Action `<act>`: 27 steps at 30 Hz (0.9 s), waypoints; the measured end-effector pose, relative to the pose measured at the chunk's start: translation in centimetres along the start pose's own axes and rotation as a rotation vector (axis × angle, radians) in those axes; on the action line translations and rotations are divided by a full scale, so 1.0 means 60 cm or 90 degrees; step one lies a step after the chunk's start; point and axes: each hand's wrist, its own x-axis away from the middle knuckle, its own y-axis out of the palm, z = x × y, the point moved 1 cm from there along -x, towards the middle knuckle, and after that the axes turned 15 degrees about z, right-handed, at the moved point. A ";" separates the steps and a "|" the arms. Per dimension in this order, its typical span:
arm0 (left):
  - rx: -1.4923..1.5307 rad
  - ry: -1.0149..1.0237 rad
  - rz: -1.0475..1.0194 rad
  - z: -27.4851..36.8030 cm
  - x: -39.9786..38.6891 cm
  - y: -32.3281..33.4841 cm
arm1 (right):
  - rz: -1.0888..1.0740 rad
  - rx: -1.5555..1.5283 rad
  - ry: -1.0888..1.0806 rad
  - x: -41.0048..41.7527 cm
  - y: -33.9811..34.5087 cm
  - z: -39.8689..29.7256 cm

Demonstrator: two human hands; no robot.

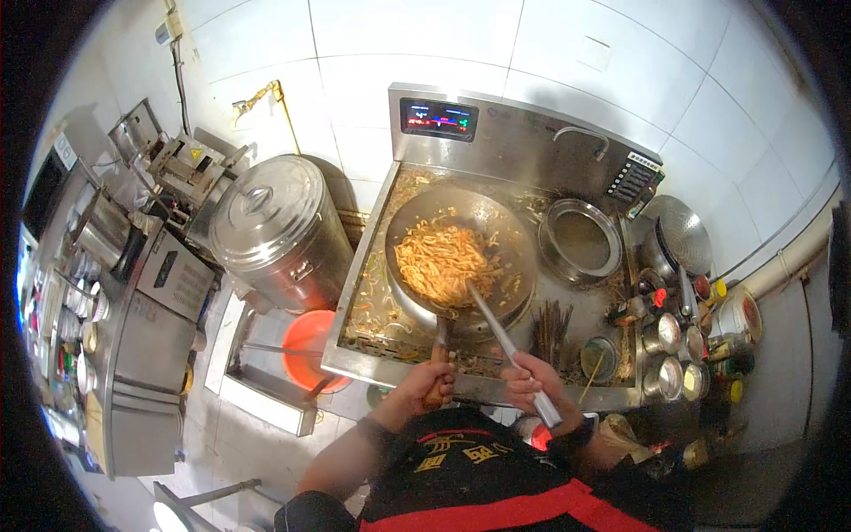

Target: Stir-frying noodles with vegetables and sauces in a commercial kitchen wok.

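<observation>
My left hand (pixel 430 386) is wrapped around the wooden handle (pixel 439 352) of a large steel wok (pixel 512 233) on the stove. Browned noodles (pixel 439 259) with bits of vegetable lie in the wok, mostly in its left half. In my right hand (pixel 535 382) is a long metal-handled cooking utensil (pixel 495 326), slanting down into the noodles. Its head is hidden in the food, so I cannot tell whether it is a ladle or a spatula. Part of the handle sticks out behind my right fist.
Right of the wok stand a steel pot (pixel 580 239) of liquid, a bamboo wok brush (pixel 552 329) and a small bowl (pixel 598 359). Several seasoning containers (pixel 668 382) line the stove's right side. A lidded stockpot (pixel 279 226) and an orange bucket (pixel 309 352) are at the left.
</observation>
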 end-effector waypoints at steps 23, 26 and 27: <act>-0.044 0.074 0.068 -0.040 -0.029 0.035 | 0.437 0.468 -0.221 -0.069 -0.035 0.039; -0.060 0.099 0.074 -0.042 -0.020 0.042 | 0.139 0.110 -0.034 -0.059 -0.026 0.018; -0.060 0.084 0.070 -0.043 -0.018 0.040 | 0.136 0.110 -0.029 -0.049 -0.020 0.015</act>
